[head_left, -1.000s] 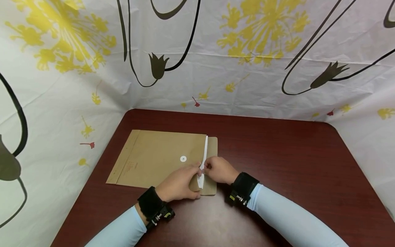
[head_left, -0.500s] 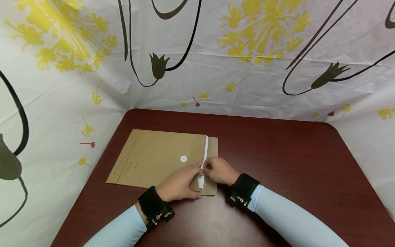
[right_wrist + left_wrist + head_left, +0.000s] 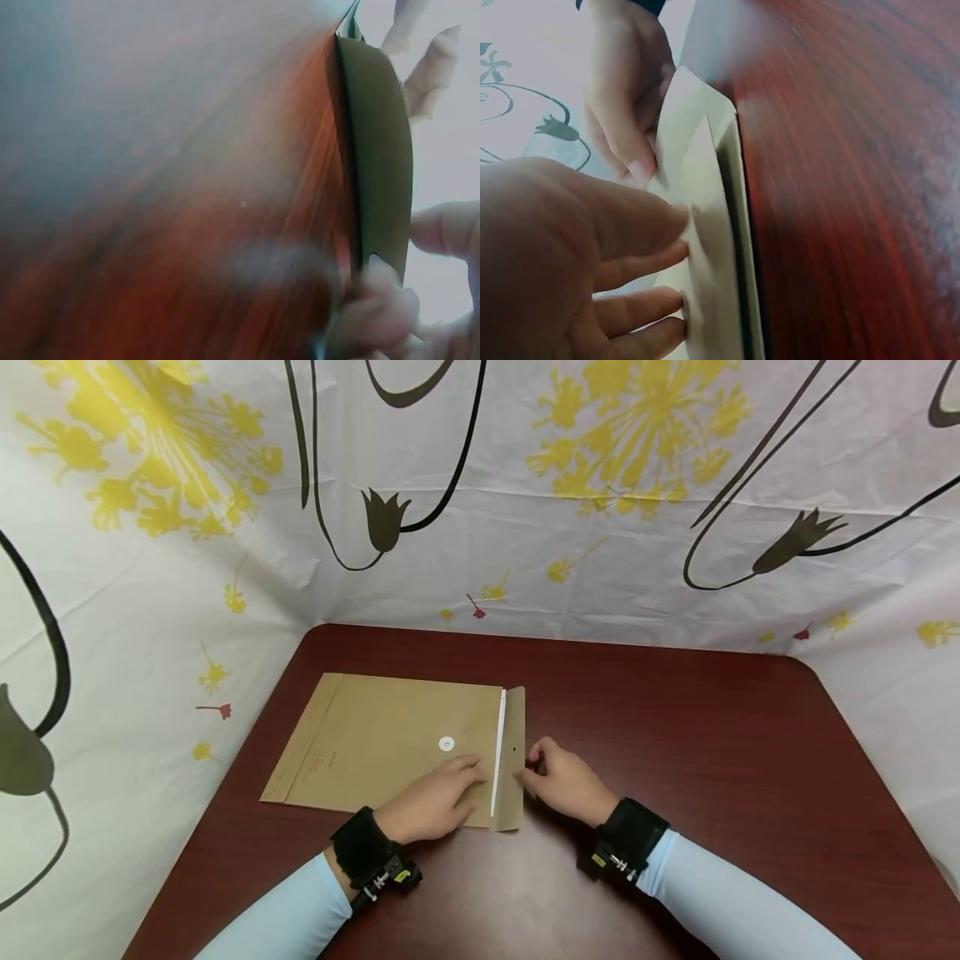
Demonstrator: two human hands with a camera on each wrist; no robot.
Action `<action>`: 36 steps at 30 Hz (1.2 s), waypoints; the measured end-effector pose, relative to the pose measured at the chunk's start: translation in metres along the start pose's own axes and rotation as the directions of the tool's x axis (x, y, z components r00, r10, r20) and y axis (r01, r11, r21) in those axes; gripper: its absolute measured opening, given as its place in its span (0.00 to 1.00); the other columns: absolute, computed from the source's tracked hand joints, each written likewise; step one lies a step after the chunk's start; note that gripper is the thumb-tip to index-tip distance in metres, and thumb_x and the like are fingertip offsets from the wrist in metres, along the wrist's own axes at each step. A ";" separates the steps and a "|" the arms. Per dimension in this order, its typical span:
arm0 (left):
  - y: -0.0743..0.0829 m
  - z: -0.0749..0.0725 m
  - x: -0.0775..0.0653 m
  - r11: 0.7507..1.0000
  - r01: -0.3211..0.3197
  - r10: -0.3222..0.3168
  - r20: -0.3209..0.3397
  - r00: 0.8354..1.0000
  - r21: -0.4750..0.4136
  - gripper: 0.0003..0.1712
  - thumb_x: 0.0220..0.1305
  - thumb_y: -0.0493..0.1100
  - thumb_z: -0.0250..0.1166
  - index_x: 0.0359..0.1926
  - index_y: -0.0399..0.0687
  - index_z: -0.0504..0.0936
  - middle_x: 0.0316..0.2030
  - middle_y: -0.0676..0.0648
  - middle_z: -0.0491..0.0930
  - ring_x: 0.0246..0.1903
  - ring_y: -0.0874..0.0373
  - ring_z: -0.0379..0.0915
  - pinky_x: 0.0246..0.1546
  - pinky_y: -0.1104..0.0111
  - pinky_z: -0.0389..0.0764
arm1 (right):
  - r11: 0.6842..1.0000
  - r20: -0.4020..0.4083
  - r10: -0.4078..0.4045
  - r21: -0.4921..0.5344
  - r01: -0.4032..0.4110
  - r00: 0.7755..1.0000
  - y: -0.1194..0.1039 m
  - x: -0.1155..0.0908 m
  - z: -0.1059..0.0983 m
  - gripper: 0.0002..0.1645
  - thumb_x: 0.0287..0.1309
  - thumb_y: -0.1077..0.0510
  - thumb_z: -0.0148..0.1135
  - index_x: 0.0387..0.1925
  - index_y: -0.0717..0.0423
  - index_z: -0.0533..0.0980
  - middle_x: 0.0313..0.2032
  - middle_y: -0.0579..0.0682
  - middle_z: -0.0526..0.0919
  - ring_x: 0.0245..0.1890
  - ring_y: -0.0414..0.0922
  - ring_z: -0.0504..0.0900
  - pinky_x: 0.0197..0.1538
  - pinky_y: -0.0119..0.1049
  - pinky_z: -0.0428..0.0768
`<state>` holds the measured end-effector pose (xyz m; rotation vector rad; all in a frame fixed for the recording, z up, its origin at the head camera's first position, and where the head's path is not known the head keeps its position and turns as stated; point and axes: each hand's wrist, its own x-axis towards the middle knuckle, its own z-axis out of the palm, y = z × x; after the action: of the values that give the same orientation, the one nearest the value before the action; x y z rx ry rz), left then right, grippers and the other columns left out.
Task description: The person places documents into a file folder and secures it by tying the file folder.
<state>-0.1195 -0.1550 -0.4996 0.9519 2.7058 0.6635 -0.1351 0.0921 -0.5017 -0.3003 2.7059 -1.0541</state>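
Observation:
A brown paper envelope [image 3: 390, 735] lies on the table, its flap [image 3: 512, 777] at the right end, slightly lifted. Along the mouth a white strip [image 3: 498, 752] shows, likely the edge of paper inside. My left hand [image 3: 429, 797] rests on the envelope just left of the mouth; in the left wrist view its fingertips touch the brown surface. With thumb and fingers on either side, my right hand [image 3: 564, 781] pinches the flap's outer edge. The right wrist view shows the flap [image 3: 379, 150] standing between the right thumb and fingers.
The dark red wooden table [image 3: 675, 735] extends to the right of the envelope and in front of it. A white curtain [image 3: 525, 560] with printed flowers hangs behind and at both sides. A white round button [image 3: 446, 744] sits on the envelope.
My right hand has moved right from the mouth to the flap's outer edge, and the flap has tilted up. The white strip has become narrower; my left hand has shifted slightly left.

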 end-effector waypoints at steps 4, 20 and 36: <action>0.001 0.001 0.001 0.999 0.007 -0.007 0.012 1.000 0.054 0.24 0.74 0.45 0.58 0.67 0.43 0.74 0.73 0.40 0.62 0.72 0.49 0.60 0.69 0.58 0.67 | 0.999 0.066 -0.011 -0.032 0.013 0.998 -0.001 -0.005 0.001 0.18 0.65 0.42 0.62 0.24 0.47 0.76 0.18 0.42 0.77 0.16 0.38 0.69 0.23 0.33 0.68; 0.003 0.001 0.007 0.995 -0.091 0.085 0.113 0.990 0.049 0.24 0.76 0.37 0.50 0.70 0.44 0.70 0.75 0.41 0.58 0.76 0.50 0.52 0.72 0.59 0.60 | 0.999 0.065 -0.038 0.032 0.036 0.997 0.011 -0.006 -0.005 0.07 0.64 0.59 0.59 0.30 0.54 0.79 0.20 0.44 0.78 0.16 0.38 0.72 0.23 0.33 0.72; -0.057 -0.047 0.002 0.997 0.004 -0.011 0.095 0.995 0.075 0.42 0.61 0.50 0.69 0.74 0.44 0.65 0.76 0.36 0.55 0.76 0.38 0.46 0.73 0.47 0.55 | 0.995 0.087 0.028 0.092 -0.036 0.996 0.013 -0.010 -0.015 0.15 0.67 0.52 0.59 0.25 0.52 0.74 0.18 0.45 0.77 0.16 0.39 0.71 0.23 0.34 0.72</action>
<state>-0.1671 -0.2095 -0.4854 0.9648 2.6652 0.5046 -0.1315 0.1137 -0.4982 -0.2786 2.5680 -1.1282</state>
